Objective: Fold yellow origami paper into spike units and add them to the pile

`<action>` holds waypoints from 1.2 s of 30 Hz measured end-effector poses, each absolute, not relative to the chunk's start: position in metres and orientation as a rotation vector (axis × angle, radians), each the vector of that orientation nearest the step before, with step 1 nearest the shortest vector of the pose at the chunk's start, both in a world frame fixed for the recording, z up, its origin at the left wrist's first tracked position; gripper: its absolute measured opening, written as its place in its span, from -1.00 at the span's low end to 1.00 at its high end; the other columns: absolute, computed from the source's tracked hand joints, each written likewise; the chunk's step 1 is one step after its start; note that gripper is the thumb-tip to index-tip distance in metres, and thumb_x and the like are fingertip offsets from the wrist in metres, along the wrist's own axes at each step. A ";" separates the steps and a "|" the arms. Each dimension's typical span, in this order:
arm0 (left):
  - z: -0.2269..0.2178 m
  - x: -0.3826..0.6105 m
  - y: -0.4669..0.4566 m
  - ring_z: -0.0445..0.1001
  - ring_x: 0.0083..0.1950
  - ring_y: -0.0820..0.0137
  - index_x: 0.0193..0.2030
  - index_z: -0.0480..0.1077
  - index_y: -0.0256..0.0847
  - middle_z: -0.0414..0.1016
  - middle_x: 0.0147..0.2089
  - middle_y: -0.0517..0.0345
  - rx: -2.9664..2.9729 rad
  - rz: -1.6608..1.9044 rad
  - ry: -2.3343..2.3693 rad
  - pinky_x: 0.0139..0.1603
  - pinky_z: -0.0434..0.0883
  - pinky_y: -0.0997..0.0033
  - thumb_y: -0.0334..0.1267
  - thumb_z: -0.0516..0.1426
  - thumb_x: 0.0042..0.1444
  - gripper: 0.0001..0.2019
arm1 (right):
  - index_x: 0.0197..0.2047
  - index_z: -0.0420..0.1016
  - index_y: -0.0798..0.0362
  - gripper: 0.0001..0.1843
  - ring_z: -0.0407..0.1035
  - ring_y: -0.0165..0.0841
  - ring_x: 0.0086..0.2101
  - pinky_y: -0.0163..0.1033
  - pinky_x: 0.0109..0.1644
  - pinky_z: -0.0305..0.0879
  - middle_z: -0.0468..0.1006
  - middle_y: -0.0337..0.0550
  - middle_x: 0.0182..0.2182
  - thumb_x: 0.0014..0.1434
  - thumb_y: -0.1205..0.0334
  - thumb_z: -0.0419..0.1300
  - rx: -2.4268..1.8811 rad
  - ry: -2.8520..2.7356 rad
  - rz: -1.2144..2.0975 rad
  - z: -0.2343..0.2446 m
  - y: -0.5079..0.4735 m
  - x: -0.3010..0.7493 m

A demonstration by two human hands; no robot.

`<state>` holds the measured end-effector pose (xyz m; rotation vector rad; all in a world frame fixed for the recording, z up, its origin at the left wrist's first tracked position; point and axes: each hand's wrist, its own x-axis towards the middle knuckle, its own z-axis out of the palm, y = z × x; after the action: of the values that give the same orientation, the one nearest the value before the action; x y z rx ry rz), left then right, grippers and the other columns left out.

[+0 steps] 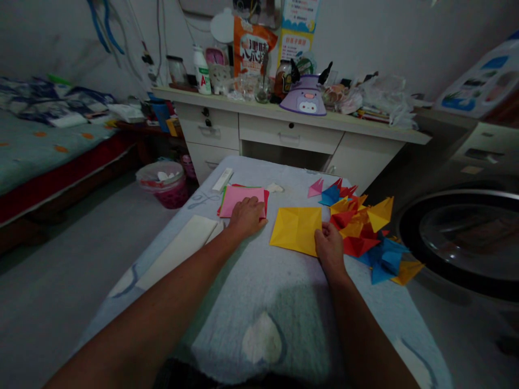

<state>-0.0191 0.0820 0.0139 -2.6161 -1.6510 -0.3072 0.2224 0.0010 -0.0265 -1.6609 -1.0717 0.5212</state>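
My right hand (330, 243) pinches the right edge of a yellow sheet of origami paper (295, 229), which shows crease lines and lies nearly flat on the cloth. To its left, my left hand (246, 216) rests on a stack of coloured paper (239, 195) with a pink sheet on top. Red and green edges stick out from under the pink. The left fingers lie over the stack's right part, with the thumb at its lower right corner. Beside my right hand is a pile of folded paper cranes (360, 221) in red, yellow, blue and pink.
A patterned cloth (227, 324) covers the table. White folded paper (178, 251) and a small white box (223, 180) lie at left. A bin (162, 181) stands on the floor. Behind are a cluttered white desk (263, 111) and, at right, a washing machine (478, 162).
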 end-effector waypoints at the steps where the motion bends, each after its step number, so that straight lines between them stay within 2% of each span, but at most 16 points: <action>1: 0.014 -0.017 0.082 0.29 0.13 0.10 0.10 0.34 -0.15 0.35 0.13 -0.07 -2.617 -0.291 -1.670 0.08 0.27 0.15 -0.06 0.11 0.14 -0.59 | -0.19 0.48 0.05 -0.69 0.48 -0.22 -0.39 -0.19 -0.34 0.41 0.61 -0.12 -0.38 -0.02 0.17 0.09 -1.656 -1.069 0.529 -0.026 0.001 0.222; 6: 0.014 -0.014 0.083 0.35 0.04 0.13 0.09 0.36 -0.12 0.41 0.00 -0.05 -2.644 -0.216 -1.704 -0.05 0.32 0.19 -0.11 0.05 0.18 -0.64 | -0.19 0.48 0.05 -0.68 0.48 -0.22 -0.39 -0.19 -0.34 0.41 0.61 -0.12 -0.41 -0.02 0.17 0.10 -1.681 -1.065 0.509 -0.025 0.001 0.221; 9: 0.012 -0.016 0.082 0.34 0.04 0.14 0.05 0.40 -0.04 0.39 0.01 -0.02 -2.648 -0.219 -1.674 -0.08 0.32 0.18 -0.16 0.02 0.20 -0.69 | -0.19 0.49 0.05 -0.69 0.48 -0.22 -0.39 -0.19 -0.33 0.41 0.61 -0.10 -0.39 -0.01 0.15 0.09 -1.682 -1.085 0.500 -0.028 0.001 0.222; 15: 0.005 -0.022 0.081 0.20 0.18 0.11 0.04 0.42 0.02 0.27 0.18 0.01 -2.698 -0.243 -1.527 0.03 0.28 0.11 -0.22 0.04 0.21 -0.71 | -0.21 0.47 0.05 -0.69 0.48 -0.21 -0.38 -0.18 -0.32 0.41 0.61 -0.10 -0.37 -0.01 0.14 0.08 -1.693 -1.083 0.512 -0.031 0.002 0.225; 20: 0.005 -0.026 0.077 0.21 0.21 0.15 0.01 0.41 -0.06 0.31 0.15 0.01 -2.780 -0.301 -1.483 0.15 0.22 0.11 -0.18 0.05 0.21 -0.74 | -0.21 0.44 0.05 -0.71 0.47 -0.24 -0.39 -0.19 -0.33 0.42 0.58 -0.12 -0.36 0.00 0.15 0.09 -1.668 -1.064 0.550 -0.030 0.003 0.224; 23: 0.007 -0.031 0.077 0.06 0.33 0.00 0.10 0.35 -0.09 0.19 0.28 -0.07 -2.600 -0.450 -1.705 0.26 0.10 0.00 -0.03 0.12 0.13 -0.58 | -0.21 0.44 0.05 -0.72 0.47 -0.24 -0.39 -0.20 -0.33 0.42 0.58 -0.13 -0.37 0.00 0.15 0.09 -1.656 -1.058 0.562 -0.030 0.003 0.224; 26: 0.008 -0.042 0.085 -0.12 0.39 -0.27 0.24 0.19 -0.21 0.02 0.37 -0.30 -2.290 -0.435 -2.141 0.26 0.02 -0.17 0.22 0.16 -0.04 -0.22 | -0.21 0.44 0.05 -0.73 0.47 -0.24 -0.40 -0.20 -0.34 0.41 0.59 -0.12 -0.38 0.00 0.17 0.08 -1.657 -1.062 0.549 -0.030 0.003 0.224; 28: 0.007 -0.051 0.093 -0.09 0.36 -0.38 0.31 0.06 -0.26 -0.02 0.37 -0.42 -2.254 -0.308 -2.289 0.24 0.01 -0.24 0.36 0.17 -0.19 0.02 | -0.21 0.44 0.05 -0.72 0.48 -0.24 -0.40 -0.20 -0.35 0.41 0.59 -0.12 -0.38 -0.01 0.17 0.08 -1.654 -1.060 0.550 -0.030 0.003 0.224; 29: 0.006 -0.055 0.097 -0.04 0.35 -0.40 0.32 0.03 -0.25 -0.03 0.37 -0.45 -2.257 -0.253 -2.315 0.22 0.03 -0.25 0.39 0.17 -0.24 0.07 | -0.21 0.45 0.06 -0.71 0.48 -0.23 -0.40 -0.20 -0.35 0.41 0.59 -0.11 -0.38 -0.01 0.17 0.09 -1.652 -1.058 0.553 -0.030 0.003 0.224; 32: 0.003 -0.067 0.106 0.14 0.27 -0.33 0.33 -0.02 -0.20 0.06 0.33 -0.48 -2.284 -0.142 -2.352 0.14 0.17 -0.17 0.40 0.20 -0.29 0.11 | -0.21 0.46 0.06 -0.70 0.48 -0.22 -0.39 -0.19 -0.35 0.41 0.60 -0.11 -0.38 -0.02 0.15 0.09 -1.650 -1.055 0.549 -0.030 0.003 0.225; 36: 0.002 -0.076 0.110 0.29 0.15 -0.18 0.23 0.12 -0.14 0.29 0.17 -0.36 -2.343 -0.058 -2.325 0.02 0.30 -0.04 0.36 0.18 -0.21 -0.08 | -0.21 0.48 0.04 -0.69 0.49 -0.21 -0.39 -0.19 -0.35 0.41 0.61 -0.09 -0.38 -0.03 0.15 0.09 -1.662 -1.064 0.534 -0.031 0.003 0.225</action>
<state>-0.0755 0.1098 0.0016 -2.3435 -2.3251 -0.0578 0.2247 0.0027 -0.0306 -1.6619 -1.0640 0.5344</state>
